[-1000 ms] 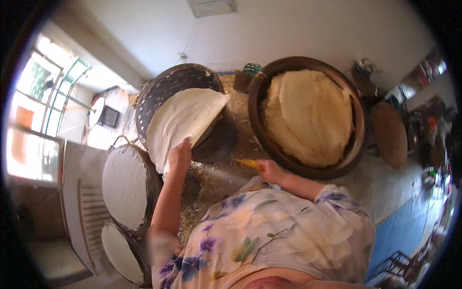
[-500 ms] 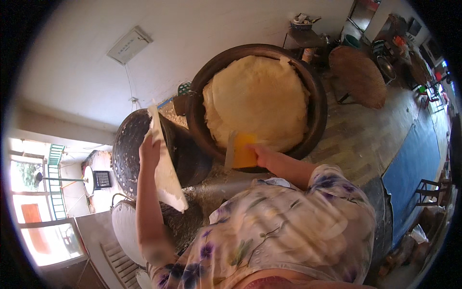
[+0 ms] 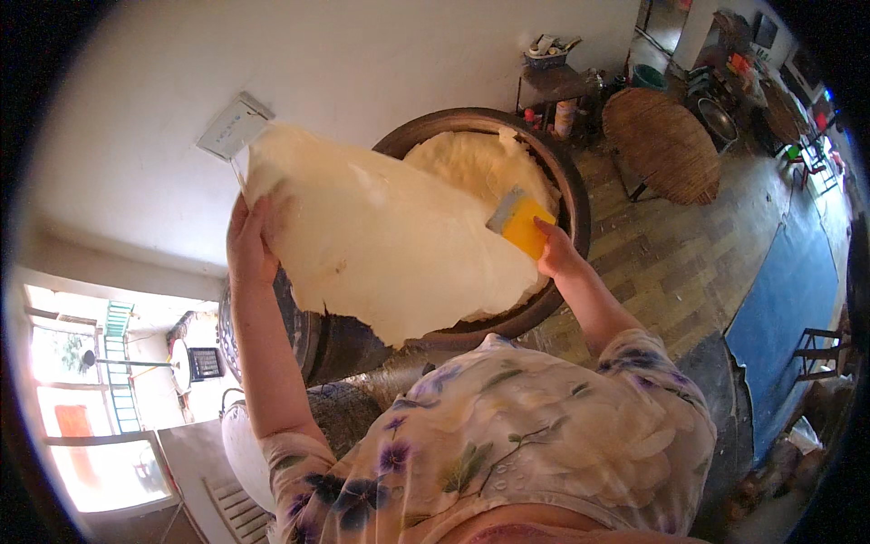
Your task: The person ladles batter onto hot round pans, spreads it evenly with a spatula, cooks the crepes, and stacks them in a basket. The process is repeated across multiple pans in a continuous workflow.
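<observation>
From where I stand, the pale wall takes up most of the far side, with the patterned floor and the long blue mat stretching away to the right. In front of the person sits the big round basin, and to its left a dark drum, partly hidden.

Across both of them hangs the thin pale sheet. Half a second ago it was nearly edge-on beside the drum; now it is turned broad face up and covers much of the basin from view. To my eye, the work has passed from the drum to the basin, the sheet being off the one and held at the other. Past its upper right edge shows the stack of sheets inside the basin; I cannot tell whether the two touch.

The left hand is at the sheet's left edge, fingers bent and seemingly pinching it. The right hand grips a yellow scraper, thumb pressed on its face, the other fingers mostly hidden. Whether that hand also holds the sheet, I can't tell.
</observation>
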Tool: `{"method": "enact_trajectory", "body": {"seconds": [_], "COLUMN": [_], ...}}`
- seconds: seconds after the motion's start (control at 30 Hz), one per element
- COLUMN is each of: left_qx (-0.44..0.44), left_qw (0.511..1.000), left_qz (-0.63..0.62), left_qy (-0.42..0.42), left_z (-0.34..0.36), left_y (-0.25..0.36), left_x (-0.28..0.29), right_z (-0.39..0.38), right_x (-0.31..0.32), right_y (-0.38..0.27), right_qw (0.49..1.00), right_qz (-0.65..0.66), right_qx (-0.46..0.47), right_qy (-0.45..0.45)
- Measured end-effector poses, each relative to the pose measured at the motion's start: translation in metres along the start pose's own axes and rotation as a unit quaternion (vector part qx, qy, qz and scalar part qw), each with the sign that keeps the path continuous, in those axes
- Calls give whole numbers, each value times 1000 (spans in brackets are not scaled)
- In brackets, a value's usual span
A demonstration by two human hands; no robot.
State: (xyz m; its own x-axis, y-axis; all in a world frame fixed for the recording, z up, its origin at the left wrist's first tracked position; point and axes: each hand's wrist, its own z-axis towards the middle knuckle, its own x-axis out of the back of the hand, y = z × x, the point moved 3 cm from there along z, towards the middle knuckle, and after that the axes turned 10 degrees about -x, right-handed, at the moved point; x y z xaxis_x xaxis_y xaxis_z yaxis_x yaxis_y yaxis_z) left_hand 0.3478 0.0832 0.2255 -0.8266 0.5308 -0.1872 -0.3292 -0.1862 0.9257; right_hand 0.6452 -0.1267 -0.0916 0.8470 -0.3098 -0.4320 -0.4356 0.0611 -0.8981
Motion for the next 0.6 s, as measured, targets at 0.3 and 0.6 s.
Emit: {"method": "enact_trajectory", "body": {"seconds": [0.3, 0.6], "left_qx": [283, 418], "left_qw": [934, 888], "left_qz": [171, 58], "left_qy": [133, 181], "left_z": [-84, -300], "left_y": [-153, -167], "left_x": [127, 69], "right_z": [-1, 27], "right_x": [15, 49], "right_y": [14, 61], "right_qw": [902, 869], "right_qz": [270, 182], "right_qx": [-245, -269], "right_qy": [230, 373]}}
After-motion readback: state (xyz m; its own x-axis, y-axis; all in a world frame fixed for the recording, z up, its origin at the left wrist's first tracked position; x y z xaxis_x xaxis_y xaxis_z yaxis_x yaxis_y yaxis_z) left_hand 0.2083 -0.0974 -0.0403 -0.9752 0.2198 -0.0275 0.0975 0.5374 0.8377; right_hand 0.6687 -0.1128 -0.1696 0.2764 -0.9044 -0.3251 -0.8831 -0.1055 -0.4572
